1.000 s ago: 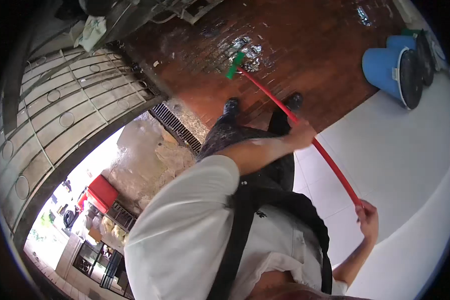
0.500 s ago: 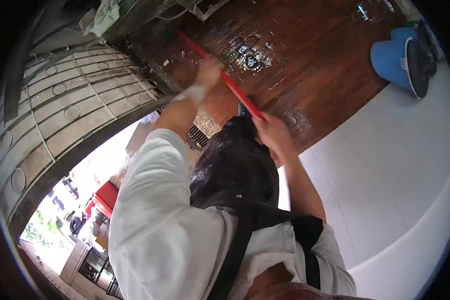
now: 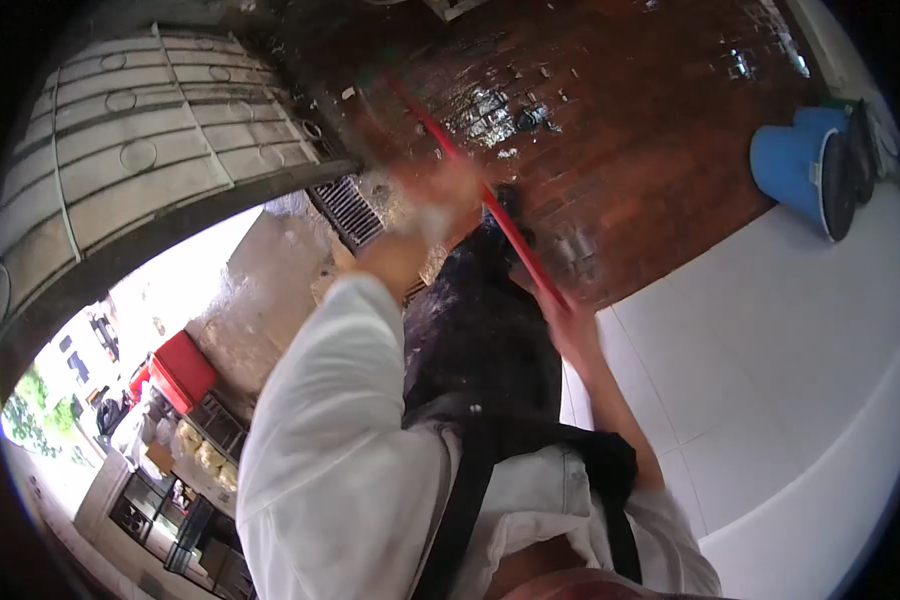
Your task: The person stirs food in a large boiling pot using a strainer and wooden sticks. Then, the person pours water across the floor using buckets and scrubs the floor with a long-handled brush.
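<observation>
A long red pole (image 3: 518,240) slants across the wet reddish-brown tiled floor (image 3: 650,170). Its far end fades into the dark upper left, where a dim greenish part shows; the kind of tool cannot be made out. My left hand (image 3: 440,188), smeared by motion, is closed around the middle of the pole. Lower down, my right hand (image 3: 573,325) is closed on the near end. Between my arms, a dark apron (image 3: 485,330) covers my front and legs.
Blue buckets (image 3: 790,165) stand at the right, by the white tiled floor (image 3: 730,370). A metal lattice gate (image 3: 135,155) fills the upper left, with a drain grate (image 3: 348,212) near its edge. Outside, a red bin (image 3: 182,370) stands among stacked goods.
Both hands have moved down and to the right in view with the pole, still gripping it. The camera view has also shifted, showing more of the drain grate and the area outside.
</observation>
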`<control>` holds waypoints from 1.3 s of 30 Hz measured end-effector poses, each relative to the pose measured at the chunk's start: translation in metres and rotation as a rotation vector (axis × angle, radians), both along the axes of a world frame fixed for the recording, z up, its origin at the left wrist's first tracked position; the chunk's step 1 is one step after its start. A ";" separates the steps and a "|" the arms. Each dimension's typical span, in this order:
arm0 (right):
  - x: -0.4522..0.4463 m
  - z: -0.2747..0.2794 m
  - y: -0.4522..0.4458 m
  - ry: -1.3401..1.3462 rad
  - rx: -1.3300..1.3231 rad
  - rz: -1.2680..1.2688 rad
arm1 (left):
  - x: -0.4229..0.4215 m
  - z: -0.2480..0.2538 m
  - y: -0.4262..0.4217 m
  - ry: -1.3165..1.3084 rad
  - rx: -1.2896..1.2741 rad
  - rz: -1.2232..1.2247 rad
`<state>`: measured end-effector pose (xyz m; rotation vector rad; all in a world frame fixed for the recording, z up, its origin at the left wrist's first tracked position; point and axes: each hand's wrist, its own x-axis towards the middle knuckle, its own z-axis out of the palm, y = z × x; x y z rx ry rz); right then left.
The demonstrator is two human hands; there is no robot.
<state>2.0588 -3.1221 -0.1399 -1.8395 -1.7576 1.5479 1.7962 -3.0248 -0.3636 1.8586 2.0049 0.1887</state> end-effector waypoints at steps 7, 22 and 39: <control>0.023 0.052 0.018 0.009 -0.001 0.085 | -0.013 0.056 0.027 0.100 -0.125 -0.435; 0.006 0.021 -0.038 -0.355 -0.114 0.321 | -0.021 -0.027 -0.090 0.134 -0.032 -0.448; 0.007 0.032 -0.075 -0.457 -0.230 0.305 | -0.004 -0.010 -0.130 0.012 0.008 -0.246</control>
